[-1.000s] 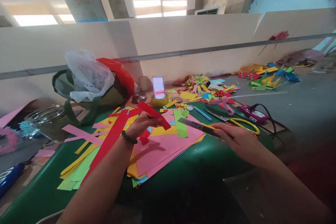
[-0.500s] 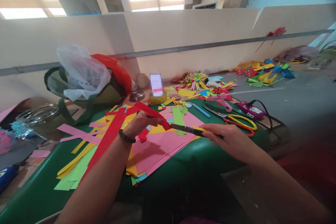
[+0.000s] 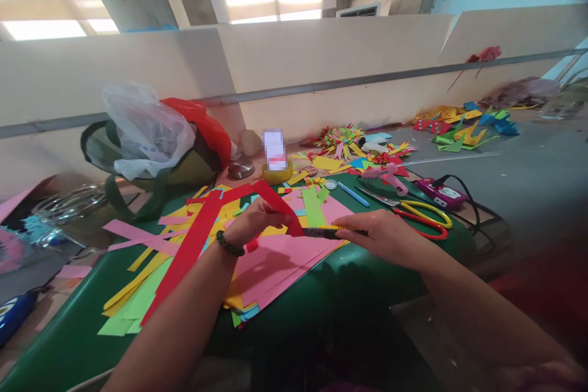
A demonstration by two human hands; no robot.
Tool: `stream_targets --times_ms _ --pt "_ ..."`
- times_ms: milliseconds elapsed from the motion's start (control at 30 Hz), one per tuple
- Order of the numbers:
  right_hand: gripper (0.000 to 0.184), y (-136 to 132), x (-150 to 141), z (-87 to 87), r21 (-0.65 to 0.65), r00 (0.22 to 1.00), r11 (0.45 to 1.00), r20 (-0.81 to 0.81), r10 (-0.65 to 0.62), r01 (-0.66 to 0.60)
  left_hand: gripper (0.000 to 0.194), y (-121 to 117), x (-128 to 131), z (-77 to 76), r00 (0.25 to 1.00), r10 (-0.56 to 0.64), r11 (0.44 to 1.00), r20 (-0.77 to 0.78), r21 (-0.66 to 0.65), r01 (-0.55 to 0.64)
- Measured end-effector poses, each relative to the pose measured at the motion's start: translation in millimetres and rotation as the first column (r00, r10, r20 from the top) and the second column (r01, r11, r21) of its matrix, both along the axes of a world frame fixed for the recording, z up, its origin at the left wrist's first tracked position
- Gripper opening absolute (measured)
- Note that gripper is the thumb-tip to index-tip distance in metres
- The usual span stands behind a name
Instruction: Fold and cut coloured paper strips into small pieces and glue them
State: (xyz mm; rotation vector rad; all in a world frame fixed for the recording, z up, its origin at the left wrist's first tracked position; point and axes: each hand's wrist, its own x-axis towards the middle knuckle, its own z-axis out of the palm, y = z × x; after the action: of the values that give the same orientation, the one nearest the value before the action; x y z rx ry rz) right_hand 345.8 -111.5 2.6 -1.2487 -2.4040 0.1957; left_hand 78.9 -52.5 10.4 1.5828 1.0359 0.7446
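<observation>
My left hand [image 3: 257, 223], with a dark beaded bracelet at the wrist, pinches a folded red paper strip [image 3: 274, 197]. From my right hand [image 3: 381, 234] a yellow and black utility knife [image 3: 324, 232] points left, its blade end at the strip's near end. Whether the blade lies inside the fold or just against it, I cannot tell. Below both hands lie pink paper sheets [image 3: 280, 269] in a stack. Left of my left hand, a long red paper strip [image 3: 188, 257] rests over yellow and green strips [image 3: 142, 297].
Right of the knife lie scissors [image 3: 422, 220] with red and yellow handles, a pink glue gun [image 3: 390, 177] and a purple power strip [image 3: 441, 195]. A blue pen [image 3: 353, 194] is behind. A bag [image 3: 151, 153] stands at back left, beside a phone [image 3: 274, 150] on a yellow tape roll [image 3: 278, 174].
My right hand has moved left with the knife, bringing the blade onto the red strip's end. My left hand has shifted slightly right and down, still holding the strip.
</observation>
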Motion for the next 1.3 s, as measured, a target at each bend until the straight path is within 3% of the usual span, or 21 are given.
stream_targets --times_ms 267,367,500,700,800,900,1033,1100,1167,1300 --pt "0.037 -5 9 -9.2 -0.181 0.994 0.978 -0.048 0.1 -0.107 0.024 7 -15 2.5 0.977 0.143 0.988 0.159 -0.074 -0.133" --pt "0.039 -4 28 -15.0 -0.055 0.992 0.996 -0.102 -0.077 0.072 0.024 11 -20 4.3 0.971 0.16 0.98 0.178 -0.151 -0.134" --pt "0.033 10 55 -29.4 0.138 0.946 0.937 -0.003 -0.323 0.32 0.023 11 -19 3.5 0.976 0.169 0.968 0.137 -0.207 -0.139" --pt "0.025 29 61 -50.7 0.196 0.89 0.915 0.232 -0.392 0.352 0.022 9 -12 -1.7 0.995 0.087 0.96 0.05 -0.27 -0.07" --pt "0.023 30 36 -40.1 0.308 0.934 0.923 0.195 -0.298 0.23 0.025 10 -9 -6.0 0.996 0.073 0.954 0.047 -0.296 -0.056" --pt "0.03 32 -8 -19.9 0.407 0.984 0.913 0.174 -0.04 -0.035 0.029 12 -8 -8.9 0.992 0.08 0.939 0.102 -0.341 -0.041" --pt "0.033 49 -66 -2.4 0.515 0.901 0.748 0.333 0.276 -0.419 0.031 15 -14 -7.6 0.977 0.097 0.938 0.192 -0.345 -0.025" --pt "0.03 61 -83 -1.5 0.548 0.882 0.692 0.316 0.349 -0.47 0.033 18 -19 -6.2 0.965 0.122 0.942 0.233 -0.332 -0.039" --pt "0.027 72 -91 -5.0 0.582 0.886 0.677 0.199 0.419 -0.451 0.036 20 -24 -5.5 0.955 0.14 0.942 0.26 -0.334 -0.047" --pt "0.025 85 -93 -17.8 0.525 0.811 0.74 -0.148 0.566 -0.421 0.036 23 -27 -6.1 0.957 0.146 0.933 0.249 -0.357 -0.049"
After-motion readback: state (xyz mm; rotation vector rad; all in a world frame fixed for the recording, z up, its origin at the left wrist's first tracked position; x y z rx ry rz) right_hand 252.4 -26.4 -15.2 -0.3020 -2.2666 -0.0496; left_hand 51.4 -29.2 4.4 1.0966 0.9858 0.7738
